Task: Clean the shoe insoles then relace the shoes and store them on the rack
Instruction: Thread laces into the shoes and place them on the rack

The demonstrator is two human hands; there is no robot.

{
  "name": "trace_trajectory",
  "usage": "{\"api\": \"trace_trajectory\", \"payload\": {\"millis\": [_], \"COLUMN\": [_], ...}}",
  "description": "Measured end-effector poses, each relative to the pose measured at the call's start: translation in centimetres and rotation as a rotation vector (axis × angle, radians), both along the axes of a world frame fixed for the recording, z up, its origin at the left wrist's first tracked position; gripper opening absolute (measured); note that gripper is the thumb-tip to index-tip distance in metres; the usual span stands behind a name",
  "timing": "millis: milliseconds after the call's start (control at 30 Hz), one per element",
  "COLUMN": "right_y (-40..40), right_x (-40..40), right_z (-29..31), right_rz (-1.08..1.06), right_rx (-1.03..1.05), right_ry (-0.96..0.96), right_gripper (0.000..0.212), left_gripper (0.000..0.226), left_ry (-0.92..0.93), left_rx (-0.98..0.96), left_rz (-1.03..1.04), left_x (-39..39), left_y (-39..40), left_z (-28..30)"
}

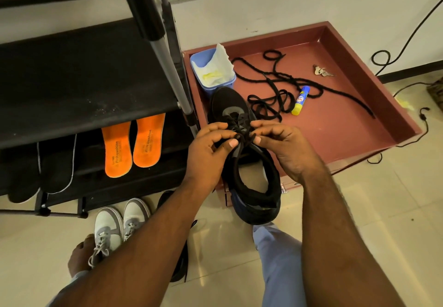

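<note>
A black shoe [249,163] with a grey toe patch is lying across the red tray's [393,105] near-left corner, heel overhanging. The left hand [211,148] and right hand [285,146] are pinching its black lace [242,136].

Bare forearms, pale blue trousers

Both forearms are bare up to the bottom edge of the view, with no sleeve, watch or ring on the left hand [211,148] or the right hand [285,148]; the thumbnails are short and pale. Light blue trousers [280,266] cover the right leg, a blue cuff shows at the lower left, and the left foot [80,256] is bare.
</note>
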State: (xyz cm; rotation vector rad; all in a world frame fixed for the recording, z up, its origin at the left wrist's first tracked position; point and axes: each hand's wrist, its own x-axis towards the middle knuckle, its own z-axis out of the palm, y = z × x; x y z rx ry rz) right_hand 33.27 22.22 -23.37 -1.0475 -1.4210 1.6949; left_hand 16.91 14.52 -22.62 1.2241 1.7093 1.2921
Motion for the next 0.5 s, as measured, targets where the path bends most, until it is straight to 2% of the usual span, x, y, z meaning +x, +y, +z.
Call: {"api": "trace_trajectory", "payload": {"millis": [200, 367, 433, 500], "right_y": [0.1, 0.1, 0.2, 0.2], "right_x": [0.0, 0.1, 0.0, -0.1], "right_z": [0.1, 0.0, -0.1, -0.3], "right_rz": [-0.085, -0.014, -0.050, -0.079], "right_rx": [-0.038, -0.009, -0.008, -0.018], "right_ry": [0.027, -0.032, -0.047, -0.034], "right_gripper": [0.015, 0.017, 0.010, 0.011], "left_gripper": [0.016, 0.026, 0.025, 0.022], "left_ry": [0.079, 0.011, -0.012, -0.063], "left_rx": [0.017, 0.015, 0.020, 0.010], "left_rz": [-0.007, -0.052, -0.002, 0.068], "left_x": [0.3, 0.2, 0.1, 0.1], "left_y": [-1.3, -1.4, -1.1, -1.0], "left_z": [-1.0, -0.6, -0.5, -0.4]}}
